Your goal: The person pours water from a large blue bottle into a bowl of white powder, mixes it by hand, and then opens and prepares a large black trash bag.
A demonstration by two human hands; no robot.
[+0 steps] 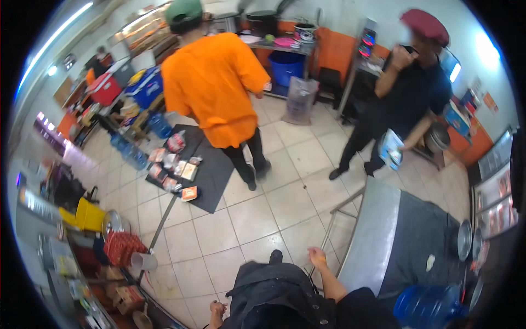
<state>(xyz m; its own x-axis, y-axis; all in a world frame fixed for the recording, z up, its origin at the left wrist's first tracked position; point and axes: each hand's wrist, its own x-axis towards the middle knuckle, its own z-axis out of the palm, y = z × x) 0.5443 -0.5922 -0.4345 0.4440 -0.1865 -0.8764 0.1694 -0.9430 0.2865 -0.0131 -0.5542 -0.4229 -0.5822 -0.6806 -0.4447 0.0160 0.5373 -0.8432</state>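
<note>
My left hand (218,310) hangs low beside my dark apron (279,288), near the bottom edge, with fingers curled; what its palm side holds, if anything, is hidden. On the other side, my right hand (317,258) is out in front of my forearm, fingers loosely bent and apart, nothing visible in it. It is nearest to the metal frame of a steel-topped table (372,238), apart from the tabletop. A dark cloth (419,242) covers part of that table. One dark shoe (276,256) shows on the tiled floor ahead of me.
A person in an orange shirt (213,82) stands by a dark floor mat (209,172) strewn with several packages (168,164). Another person in black (411,94) carries a blue-and-white packet (391,150). A blue water jug (427,304) lies at right. Shelving (135,283) lines the left.
</note>
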